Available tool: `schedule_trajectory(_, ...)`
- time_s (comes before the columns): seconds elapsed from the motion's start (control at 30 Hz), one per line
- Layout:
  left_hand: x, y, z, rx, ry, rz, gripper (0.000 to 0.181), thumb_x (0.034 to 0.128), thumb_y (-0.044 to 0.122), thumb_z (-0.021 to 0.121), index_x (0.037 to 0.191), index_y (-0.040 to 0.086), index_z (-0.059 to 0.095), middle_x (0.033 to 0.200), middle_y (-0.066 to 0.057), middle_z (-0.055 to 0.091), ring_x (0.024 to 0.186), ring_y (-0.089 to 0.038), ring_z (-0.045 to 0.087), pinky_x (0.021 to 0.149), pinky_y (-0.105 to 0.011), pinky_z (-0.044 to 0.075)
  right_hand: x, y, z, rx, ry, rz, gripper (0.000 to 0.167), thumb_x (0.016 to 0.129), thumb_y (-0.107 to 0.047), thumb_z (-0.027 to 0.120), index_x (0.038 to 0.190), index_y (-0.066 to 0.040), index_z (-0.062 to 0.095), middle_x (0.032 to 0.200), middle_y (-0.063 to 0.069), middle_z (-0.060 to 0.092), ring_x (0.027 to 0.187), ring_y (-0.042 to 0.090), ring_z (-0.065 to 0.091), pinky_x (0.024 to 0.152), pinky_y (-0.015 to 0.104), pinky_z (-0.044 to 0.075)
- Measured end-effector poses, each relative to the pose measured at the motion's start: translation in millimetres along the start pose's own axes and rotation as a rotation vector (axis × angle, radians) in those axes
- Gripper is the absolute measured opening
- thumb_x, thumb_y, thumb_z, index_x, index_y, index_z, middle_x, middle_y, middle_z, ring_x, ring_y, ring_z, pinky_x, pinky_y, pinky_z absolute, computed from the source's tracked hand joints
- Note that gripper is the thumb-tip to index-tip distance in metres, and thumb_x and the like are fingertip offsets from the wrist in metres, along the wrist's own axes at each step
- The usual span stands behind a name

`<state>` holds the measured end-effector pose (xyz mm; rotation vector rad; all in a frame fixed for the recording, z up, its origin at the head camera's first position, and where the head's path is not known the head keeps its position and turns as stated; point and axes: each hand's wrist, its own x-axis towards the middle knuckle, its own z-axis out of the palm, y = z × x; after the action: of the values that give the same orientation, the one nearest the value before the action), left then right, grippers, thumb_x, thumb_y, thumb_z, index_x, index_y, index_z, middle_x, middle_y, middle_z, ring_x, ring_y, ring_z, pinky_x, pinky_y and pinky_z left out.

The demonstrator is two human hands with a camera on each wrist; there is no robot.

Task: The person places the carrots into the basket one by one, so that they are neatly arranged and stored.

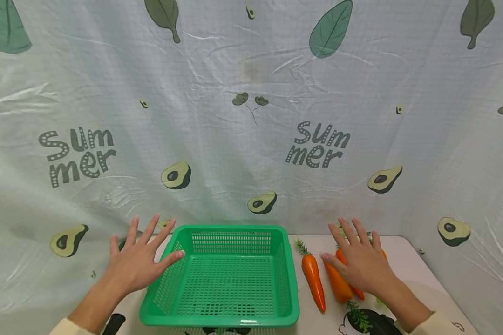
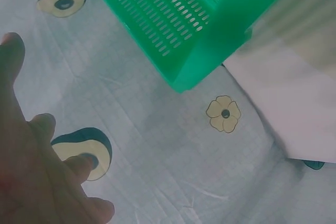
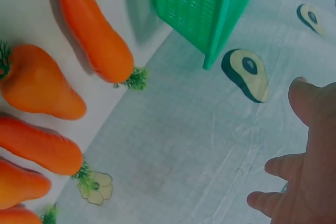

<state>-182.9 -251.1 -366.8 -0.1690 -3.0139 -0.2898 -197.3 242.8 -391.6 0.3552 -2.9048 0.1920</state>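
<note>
The left hand (image 1: 136, 265) and right hand (image 1: 362, 263) are raised, fingers spread wide, holding nothing: seemingly a ready pose, no grip begun. The basket (image 1: 230, 321) sits on the desk (image 1: 406, 260), nothing visible inside; carrots (image 1: 313, 281) lie to its right (some partly hidden in the head view). Taking one would call for lowering the right hand and curling its fingers.

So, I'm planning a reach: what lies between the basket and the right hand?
In the head view, the leftmost carrot lies between the basket and right hand.
</note>
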Motion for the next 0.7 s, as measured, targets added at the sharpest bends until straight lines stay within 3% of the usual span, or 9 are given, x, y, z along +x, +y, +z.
schedule_trajectory(0.27, 0.0, -3.2, 7.1, 0.004, 0.01, -0.006, 0.089, 0.0935, 0.08, 0.05, 0.166, 0.035, 0.027, 0.174, -0.017, 0.019, 0.155, -0.06, 0.007, 0.106, -0.091, 0.003, -1.0, -2, 7, -0.02, 0.027, -0.015, 0.079, 0.1, -0.059, 0.061, 0.161, -0.014, 0.041, 0.168, 0.019, 0.033, 0.155, 0.05, 0.021, 0.114, 0.085, 0.017)
schedule_trajectory(0.7, -1.3, -6.8, 14.4, 0.025, 0.01, -0.027, 0.09, 0.0925, 0.081, 0.049, 0.166, 0.036, 0.026, 0.174, -0.017, 0.021, 0.154, -0.061, 0.009, 0.107, -0.091, 0.004, -1.5, -7, 17, -0.032, 0.0, -0.003, 0.078, 0.098, -0.057, 0.063, 0.16, -0.015, 0.043, 0.169, 0.02, 0.033, 0.156, 0.05, 0.02, 0.116, 0.085, 0.014)
